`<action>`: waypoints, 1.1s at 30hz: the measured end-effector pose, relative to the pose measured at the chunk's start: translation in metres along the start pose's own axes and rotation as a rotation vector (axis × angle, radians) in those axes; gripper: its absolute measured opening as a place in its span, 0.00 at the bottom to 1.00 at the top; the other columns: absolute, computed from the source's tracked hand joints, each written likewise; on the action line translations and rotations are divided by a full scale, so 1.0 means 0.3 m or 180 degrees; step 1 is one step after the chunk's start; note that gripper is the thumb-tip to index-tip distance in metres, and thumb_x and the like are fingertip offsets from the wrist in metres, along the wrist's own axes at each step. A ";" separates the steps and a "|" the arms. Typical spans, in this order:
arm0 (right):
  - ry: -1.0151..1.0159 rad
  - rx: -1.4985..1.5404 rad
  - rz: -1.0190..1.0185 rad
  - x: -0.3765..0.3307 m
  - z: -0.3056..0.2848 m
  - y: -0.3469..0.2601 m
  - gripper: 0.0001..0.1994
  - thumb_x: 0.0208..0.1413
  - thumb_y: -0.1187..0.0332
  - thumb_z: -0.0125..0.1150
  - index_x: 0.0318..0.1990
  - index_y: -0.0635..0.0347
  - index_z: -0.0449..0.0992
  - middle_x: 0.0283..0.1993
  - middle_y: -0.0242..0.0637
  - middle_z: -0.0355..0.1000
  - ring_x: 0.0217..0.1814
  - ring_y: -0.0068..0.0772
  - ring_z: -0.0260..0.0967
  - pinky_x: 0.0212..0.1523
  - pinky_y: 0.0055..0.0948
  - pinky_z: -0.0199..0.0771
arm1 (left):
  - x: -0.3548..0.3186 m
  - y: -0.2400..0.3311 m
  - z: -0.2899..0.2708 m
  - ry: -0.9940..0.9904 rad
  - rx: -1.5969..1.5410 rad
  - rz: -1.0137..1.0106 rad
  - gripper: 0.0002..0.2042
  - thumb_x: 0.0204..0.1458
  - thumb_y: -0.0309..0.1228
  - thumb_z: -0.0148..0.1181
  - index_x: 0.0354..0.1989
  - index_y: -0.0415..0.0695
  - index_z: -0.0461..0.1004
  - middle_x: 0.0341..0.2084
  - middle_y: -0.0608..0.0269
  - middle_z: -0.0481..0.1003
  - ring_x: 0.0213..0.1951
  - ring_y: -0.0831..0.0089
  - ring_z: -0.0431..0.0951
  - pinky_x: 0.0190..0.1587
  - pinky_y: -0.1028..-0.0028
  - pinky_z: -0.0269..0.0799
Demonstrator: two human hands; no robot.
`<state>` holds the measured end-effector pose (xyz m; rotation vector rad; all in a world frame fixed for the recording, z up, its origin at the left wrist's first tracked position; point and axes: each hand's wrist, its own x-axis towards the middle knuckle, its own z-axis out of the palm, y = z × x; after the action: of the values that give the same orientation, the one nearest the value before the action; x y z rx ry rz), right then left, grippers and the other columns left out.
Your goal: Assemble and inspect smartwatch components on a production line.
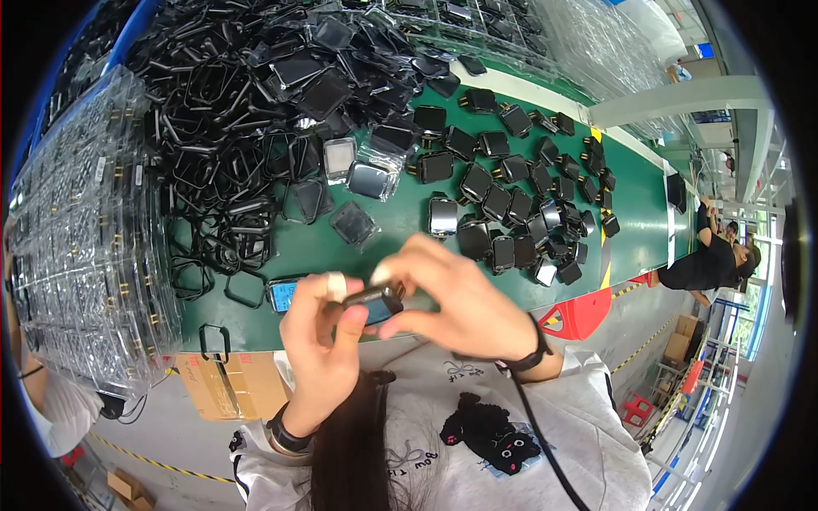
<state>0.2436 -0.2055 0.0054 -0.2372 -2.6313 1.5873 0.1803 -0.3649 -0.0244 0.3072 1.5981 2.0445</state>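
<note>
Near the front edge of the green worktable (405, 223), a dark, rounded-square smartwatch body (375, 300) is between my two hands. My left hand (319, 345) grips it from the left with thumb and fingers, one fingertip wearing a pale cover. From the right, my right hand (464, 298) closes its thumb and fingers on the watch body's other side; these fingers are slightly blurred. Just left of my left hand lies a small device with a blue screen (282, 295). A film-wrapped dark square panel (354, 223) lies beyond my hands.
Black square frames (243, 226) heap on the left, with wrapped dark panels (328, 92) behind them. Several watch bodies (496, 203) spread across the right. Clear plastic trays (85, 221) stack at far left. A cardboard box (230, 387), red stool (584, 319) and another person (707, 260) are beyond the table.
</note>
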 end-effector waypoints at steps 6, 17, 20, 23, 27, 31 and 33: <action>0.0367 -0.2641 0.0019 0.055 -0.106 0.059 0.27 0.34 0.70 0.72 0.47 0.62 0.71 0.47 0.44 0.64 0.47 0.48 0.65 0.45 0.35 0.68 | 0.063 -0.044 -0.009 -0.0141 0.2921 0.1153 0.12 0.50 0.24 0.62 0.42 0.37 0.71 0.42 0.57 0.69 0.33 0.71 0.71 0.35 0.71 0.71; -0.0345 -0.0608 -0.1553 0.136 0.153 -0.215 0.20 0.37 0.74 0.68 0.42 0.61 0.75 0.42 0.42 0.68 0.45 0.48 0.67 0.45 0.36 0.69 | -0.111 0.114 -0.343 -0.0051 -0.0507 0.0352 0.21 0.61 0.39 0.49 0.55 0.35 0.62 0.51 0.43 0.68 0.38 0.70 0.74 0.36 0.76 0.71; -0.0750 -0.1132 -0.1758 0.191 0.360 -0.197 0.14 0.41 0.74 0.64 0.39 0.65 0.73 0.41 0.41 0.67 0.45 0.48 0.66 0.46 0.36 0.69 | -0.214 0.182 -0.386 0.0833 0.0046 0.0823 0.21 0.58 0.36 0.54 0.54 0.33 0.63 0.50 0.40 0.68 0.41 0.65 0.76 0.41 0.70 0.74; -0.0633 -0.1235 -0.1969 0.205 0.471 -0.158 0.12 0.43 0.74 0.63 0.38 0.65 0.73 0.43 0.42 0.67 0.42 0.46 0.67 0.42 0.35 0.71 | -0.271 0.148 -0.424 0.1587 0.0292 0.0980 0.24 0.53 0.37 0.61 0.51 0.32 0.65 0.48 0.46 0.71 0.46 0.61 0.75 0.41 0.70 0.77; -0.0693 -0.0555 -0.1767 0.137 0.371 -0.184 0.11 0.44 0.74 0.63 0.37 0.65 0.73 0.45 0.43 0.67 0.35 0.38 0.69 0.34 0.30 0.73 | -0.252 0.115 -0.381 0.2018 0.0209 0.0795 0.24 0.49 0.26 0.65 0.52 0.28 0.65 0.47 0.39 0.70 0.45 0.61 0.76 0.49 0.59 0.74; -0.0685 -0.0534 -0.1623 0.097 0.255 -0.240 0.11 0.43 0.74 0.65 0.36 0.64 0.74 0.47 0.44 0.67 0.27 0.28 0.69 0.24 0.24 0.69 | -0.221 0.107 -0.331 0.0694 -0.0907 0.0663 0.22 0.49 0.20 0.62 0.53 0.28 0.66 0.46 0.43 0.72 0.43 0.65 0.76 0.46 0.65 0.76; -0.0559 -0.0788 -0.1563 0.083 0.216 -0.221 0.12 0.42 0.74 0.66 0.36 0.63 0.75 0.48 0.45 0.67 0.24 0.25 0.69 0.20 0.21 0.68 | -0.189 0.102 -0.311 0.0252 -0.0863 0.0463 0.22 0.49 0.18 0.61 0.54 0.28 0.65 0.46 0.43 0.72 0.44 0.65 0.76 0.46 0.67 0.76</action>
<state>0.2039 -0.2886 0.0331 0.5230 -2.7145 1.1699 0.1749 -0.4777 -0.0135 0.2516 1.3535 2.3789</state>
